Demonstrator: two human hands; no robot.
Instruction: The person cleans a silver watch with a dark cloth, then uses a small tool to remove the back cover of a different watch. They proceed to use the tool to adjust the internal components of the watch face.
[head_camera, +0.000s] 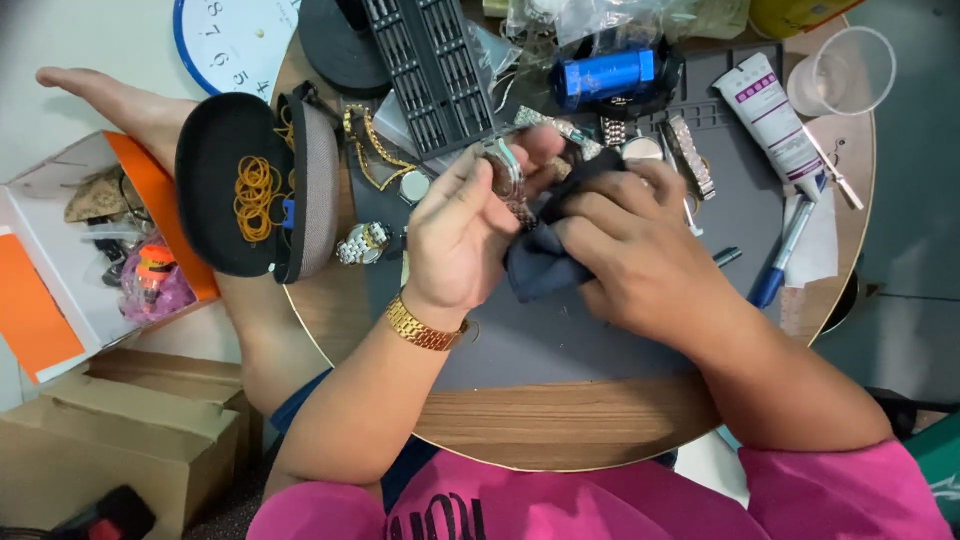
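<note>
My left hand (462, 232) holds a silver metal wristwatch (503, 172) by its case, tilted up above a grey work mat (560, 335). A gold bracelet sits on that wrist. My right hand (640, 245) grips a dark blue cloth (545, 258) and presses it against the watch. The two hands touch over the middle of the round wooden table (560, 425).
An open black case (255, 195) with rubber bands lies at the left, next to a silver watch (362, 243) and a gold watch (400, 175). A black bit tray (430, 70), blue cylinder (605, 75), white tube (780, 120), clear cup (845, 70) and blue pen (785, 255) stand behind. Cardboard boxes (120, 430) sit on the floor.
</note>
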